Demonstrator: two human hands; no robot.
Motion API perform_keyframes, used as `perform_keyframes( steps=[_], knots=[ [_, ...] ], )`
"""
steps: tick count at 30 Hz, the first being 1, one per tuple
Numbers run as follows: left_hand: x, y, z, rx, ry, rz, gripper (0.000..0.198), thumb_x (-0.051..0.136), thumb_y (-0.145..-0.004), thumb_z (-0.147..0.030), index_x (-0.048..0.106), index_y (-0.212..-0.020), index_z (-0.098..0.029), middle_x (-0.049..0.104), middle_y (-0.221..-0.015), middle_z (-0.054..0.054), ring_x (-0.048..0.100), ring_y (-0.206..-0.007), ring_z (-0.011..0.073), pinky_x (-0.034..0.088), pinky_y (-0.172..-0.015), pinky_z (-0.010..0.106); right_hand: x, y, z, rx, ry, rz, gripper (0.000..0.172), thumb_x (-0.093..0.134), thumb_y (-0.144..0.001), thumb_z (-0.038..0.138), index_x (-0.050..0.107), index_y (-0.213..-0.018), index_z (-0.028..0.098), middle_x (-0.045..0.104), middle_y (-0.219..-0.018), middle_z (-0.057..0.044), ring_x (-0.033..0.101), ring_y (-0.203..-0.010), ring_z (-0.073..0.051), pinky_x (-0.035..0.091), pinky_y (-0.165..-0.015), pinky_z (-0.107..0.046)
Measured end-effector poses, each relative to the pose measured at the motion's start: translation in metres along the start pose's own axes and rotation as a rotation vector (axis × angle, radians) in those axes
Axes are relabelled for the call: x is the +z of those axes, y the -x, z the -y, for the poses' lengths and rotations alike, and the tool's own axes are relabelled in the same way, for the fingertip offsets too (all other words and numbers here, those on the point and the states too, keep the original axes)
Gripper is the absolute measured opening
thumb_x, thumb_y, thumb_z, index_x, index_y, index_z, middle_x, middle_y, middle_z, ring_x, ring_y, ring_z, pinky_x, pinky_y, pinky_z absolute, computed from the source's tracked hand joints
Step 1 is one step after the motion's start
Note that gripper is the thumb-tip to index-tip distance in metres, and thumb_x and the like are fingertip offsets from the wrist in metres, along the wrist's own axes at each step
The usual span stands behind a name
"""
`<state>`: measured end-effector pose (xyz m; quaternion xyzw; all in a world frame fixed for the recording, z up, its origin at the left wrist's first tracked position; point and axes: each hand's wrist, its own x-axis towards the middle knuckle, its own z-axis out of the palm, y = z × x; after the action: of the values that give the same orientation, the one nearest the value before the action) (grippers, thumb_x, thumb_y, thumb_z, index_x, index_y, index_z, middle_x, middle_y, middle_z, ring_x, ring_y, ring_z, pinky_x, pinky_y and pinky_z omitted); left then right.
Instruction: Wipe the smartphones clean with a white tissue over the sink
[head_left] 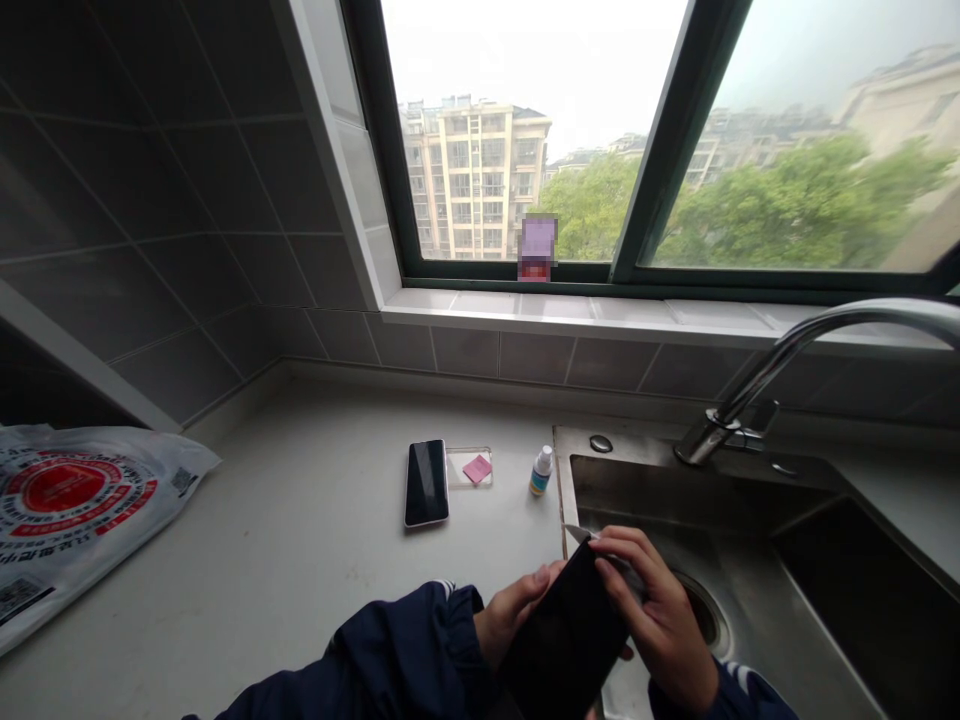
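Note:
A dark flat rectangular object, tilted, is held over the sink's left edge. My left hand grips its left side, with the thumb along the edge. At its upper right corner my right hand has its fingers closed on a thin whitish piece that sticks out there. A phone lies on the counter, screen up. Beside it is a clear case with a pink square on top. A small white-capped bottle stands upright near the sink.
The steel sink with a curved faucet is on the right. A white plastic bag with red print lies at the left on the counter. Behind are a window sill and tiled wall.

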<state>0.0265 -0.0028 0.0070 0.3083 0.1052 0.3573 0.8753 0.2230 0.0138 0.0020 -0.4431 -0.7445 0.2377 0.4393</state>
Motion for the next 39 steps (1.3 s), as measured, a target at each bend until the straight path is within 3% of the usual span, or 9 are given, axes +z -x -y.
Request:
perform_keyframes(
  steps=[10,16,24,30,33,39],
  knots=[
    [0.0010,0.0001,0.0003,0.007,0.002,0.007,0.062,0.044,-0.086,-0.057,0.050,-0.132,-0.016,0.066,-0.114,0.017,0.063,-0.107,0.0358,0.035,-0.102,0.055,0.0012,0.0011,-0.0027,0.022,-0.004,0.001,0.017,0.052,-0.095,0.028,0.060,-0.110,0.026,0.058,-0.113,-0.005,0.061,-0.105,-0.020,0.050,-0.089,-0.028],
    [-0.0003,0.0002,0.0010,0.022,0.000,-0.067,0.056,0.047,-0.086,-0.056,0.059,-0.120,-0.013,0.066,-0.111,0.013,0.059,-0.112,0.0309,0.030,-0.108,0.045,0.0043,0.0018,-0.0009,-0.021,-0.010,0.054,0.022,0.051,-0.096,0.025,0.060,-0.115,0.028,0.057,-0.126,-0.006,0.057,-0.118,-0.021,0.047,-0.099,-0.032],
    [0.0019,0.0018,-0.0007,-0.002,-0.025,-0.107,0.055,0.052,-0.082,-0.059,0.063,-0.113,-0.015,0.066,-0.104,0.010,0.058,-0.110,0.0298,0.032,-0.105,0.043,0.0054,0.0019,0.0042,-0.038,-0.016,-0.006,0.019,0.054,-0.094,0.023,0.062,-0.111,0.026,0.059,-0.122,-0.006,0.060,-0.114,-0.020,0.049,-0.097,-0.030],
    [0.0020,0.0014,-0.0005,0.006,0.002,-0.080,0.056,0.046,-0.086,-0.056,0.058,-0.121,-0.015,0.066,-0.107,0.011,0.058,-0.111,0.0298,0.031,-0.106,0.044,0.0059,0.0020,0.0037,-0.045,0.032,-0.086,0.015,0.059,-0.091,0.026,0.065,-0.105,0.025,0.058,-0.115,-0.006,0.062,-0.105,-0.020,0.051,-0.090,-0.028],
    [-0.0001,0.0006,0.0005,0.019,0.003,-0.043,0.053,0.044,-0.088,-0.055,0.058,-0.120,-0.014,0.066,-0.108,0.012,0.058,-0.113,0.0303,0.030,-0.107,0.045,0.0048,0.0020,0.0036,-0.035,0.051,-0.083,0.015,0.059,-0.091,0.028,0.065,-0.104,0.025,0.059,-0.114,-0.007,0.063,-0.104,-0.021,0.052,-0.090,-0.029],
    [-0.0012,-0.0009,0.0015,0.013,-0.006,-0.102,0.054,0.047,-0.085,-0.057,0.060,-0.116,-0.015,0.066,-0.108,0.011,0.057,-0.115,0.0311,0.029,-0.109,0.045,0.0032,0.0003,0.0051,-0.020,0.050,-0.030,0.017,0.057,-0.093,0.030,0.066,-0.106,0.025,0.059,-0.116,-0.007,0.062,-0.107,-0.023,0.052,-0.090,-0.031]
  ],
)
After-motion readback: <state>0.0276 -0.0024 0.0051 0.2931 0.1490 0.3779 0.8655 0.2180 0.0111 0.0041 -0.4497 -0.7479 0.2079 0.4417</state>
